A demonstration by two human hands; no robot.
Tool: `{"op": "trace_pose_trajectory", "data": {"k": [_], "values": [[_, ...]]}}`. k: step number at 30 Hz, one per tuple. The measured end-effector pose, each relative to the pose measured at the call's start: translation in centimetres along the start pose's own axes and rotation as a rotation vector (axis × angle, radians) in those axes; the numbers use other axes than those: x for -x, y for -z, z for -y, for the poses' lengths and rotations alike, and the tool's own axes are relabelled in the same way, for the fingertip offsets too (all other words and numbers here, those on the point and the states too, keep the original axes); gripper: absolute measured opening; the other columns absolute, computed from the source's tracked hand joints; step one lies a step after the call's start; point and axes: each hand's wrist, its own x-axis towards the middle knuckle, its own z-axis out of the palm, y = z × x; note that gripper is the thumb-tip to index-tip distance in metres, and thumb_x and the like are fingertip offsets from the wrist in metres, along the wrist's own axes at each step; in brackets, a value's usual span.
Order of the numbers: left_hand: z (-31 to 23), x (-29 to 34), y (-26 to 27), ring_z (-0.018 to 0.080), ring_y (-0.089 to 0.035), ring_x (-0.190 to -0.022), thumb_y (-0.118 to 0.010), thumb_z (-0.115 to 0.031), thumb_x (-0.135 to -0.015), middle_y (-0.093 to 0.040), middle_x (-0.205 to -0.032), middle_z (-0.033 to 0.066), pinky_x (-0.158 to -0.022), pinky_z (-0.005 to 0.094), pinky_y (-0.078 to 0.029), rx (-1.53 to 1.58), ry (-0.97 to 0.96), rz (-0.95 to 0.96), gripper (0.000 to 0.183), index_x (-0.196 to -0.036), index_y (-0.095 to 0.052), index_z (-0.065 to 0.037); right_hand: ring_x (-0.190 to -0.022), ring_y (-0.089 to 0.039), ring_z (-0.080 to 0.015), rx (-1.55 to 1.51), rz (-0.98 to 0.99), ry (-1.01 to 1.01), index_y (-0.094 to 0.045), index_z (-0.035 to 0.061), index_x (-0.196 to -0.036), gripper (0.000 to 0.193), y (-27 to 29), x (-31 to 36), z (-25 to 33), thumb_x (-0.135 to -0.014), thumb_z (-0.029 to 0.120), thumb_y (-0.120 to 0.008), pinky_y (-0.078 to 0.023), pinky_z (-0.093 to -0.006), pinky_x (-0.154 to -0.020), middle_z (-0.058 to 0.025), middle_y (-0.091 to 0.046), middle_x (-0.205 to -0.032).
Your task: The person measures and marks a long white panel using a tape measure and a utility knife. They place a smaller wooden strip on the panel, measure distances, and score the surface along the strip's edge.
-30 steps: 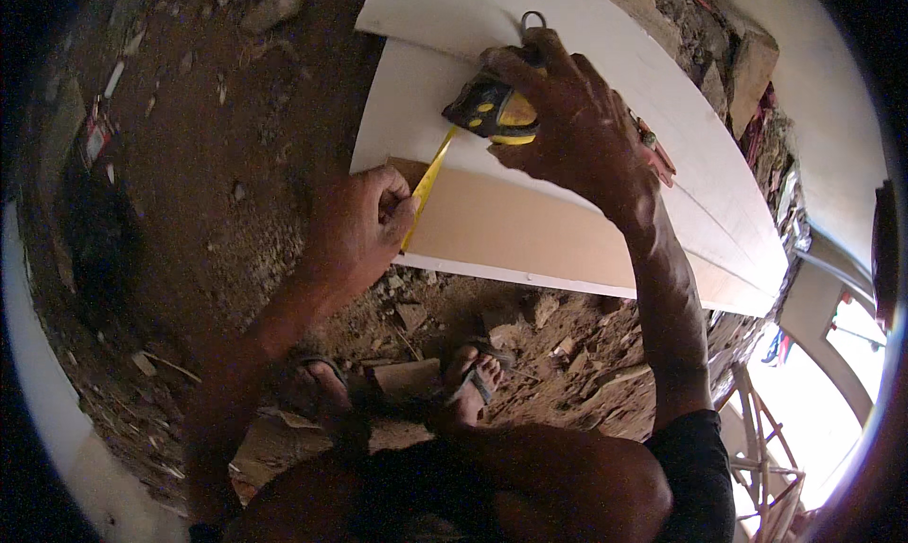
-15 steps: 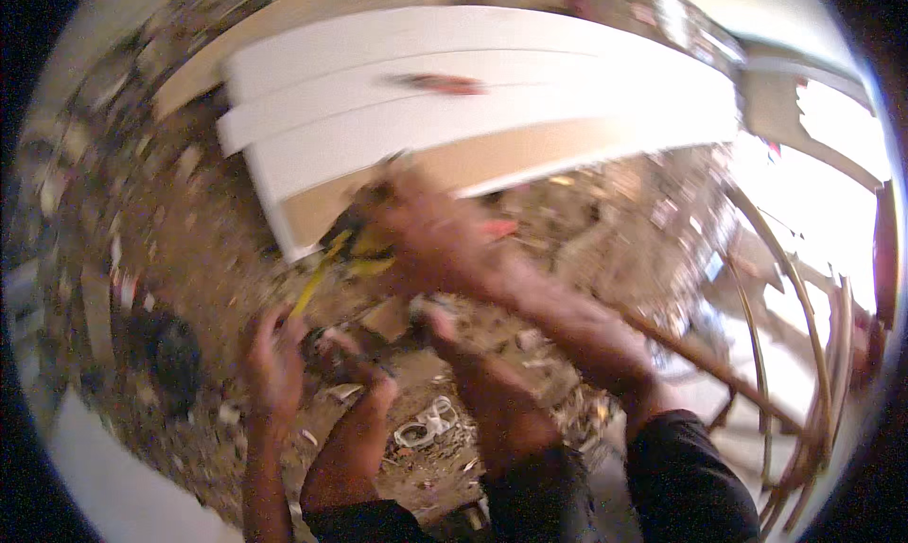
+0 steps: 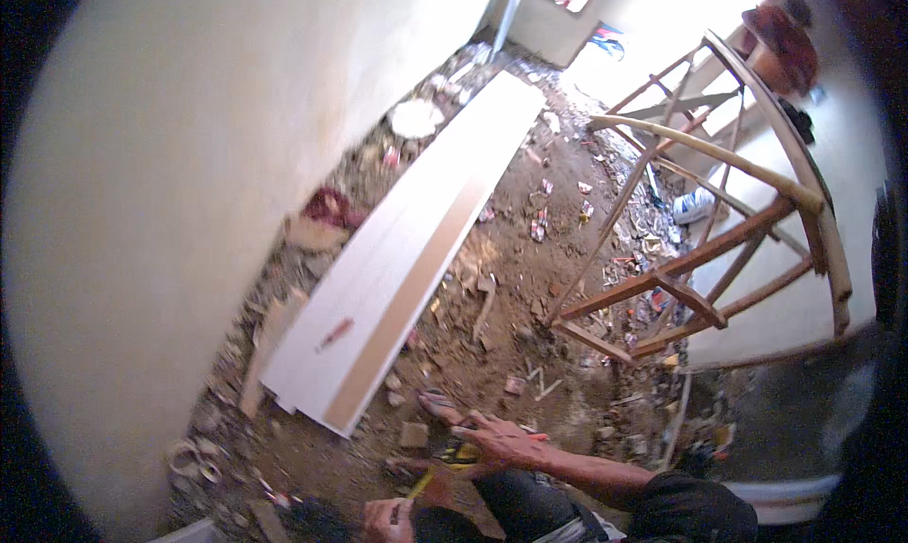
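Low in the picture, my right hand point(image 3: 501, 444) is closed round a yellow and black tape measure point(image 3: 461, 453). A small orange-red thing shows beside that hand's fingers, too unclear to name. The yellow blade point(image 3: 422, 483) runs down and left to my left hand point(image 3: 386, 521), whose fingers are closed on its end. Ahead on the ground lies a stack of long white panels point(image 3: 416, 231) with a brown strip along one side. On the panels rests a slim red-handled tool point(image 3: 336, 334), its kind unclear. My sandalled foot point(image 3: 438, 406) is near the right hand.
A wooden pole frame point(image 3: 662, 278) stands at the right. Dirt, rubble and litter cover the floor point(image 3: 530, 288). A plain wall point(image 3: 189, 183) borders the left side. A white sack point(image 3: 693, 205) lies behind the frame, and a tape roll point(image 3: 183, 459) lies at lower left.
The view has swung, so the panels now stretch away toward the far doorway and the frame shows more fully. The blade still spans my two hands, which appear lower.
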Motion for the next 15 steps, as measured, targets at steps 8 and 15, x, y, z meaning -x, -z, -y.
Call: {"op": "trace_pose_trajectory", "data": {"k": [8,15], "values": [[-15.4,-5.4,-0.5,0.0284,-0.067,-0.085,-0.070,-0.015,-0.088,-0.071,-0.090,0.0128,-0.078,0.0396,-0.053,0.025,-0.101,0.127,0.011,-0.093,-0.073,-0.006,-0.110,-0.056,-0.0487,-0.159,-0.215,-0.179,-0.052,0.0140,-0.139,0.091,10.7,7.5,-1.3,-0.069,0.068,-0.074,-0.047,-0.0498,-0.094,-0.0298,-0.049,-0.123],[-30.7,-13.1,-5.8,0.0229,-0.069,-0.078,-0.072,-0.016,-0.085,-0.073,-0.084,0.0118,-0.074,0.0356,-0.055,0.004,-0.052,0.305,0.013,-0.091,-0.075,-0.004,-0.116,-0.054,-0.0512,-0.218,-0.019,-0.406,-0.050,0.0173,-0.143,0.099,25.3,9.3,-5.8,-0.067,0.077,-0.070,-0.046,-0.0514,-0.097,-0.0345,-0.047,-0.129]]}}
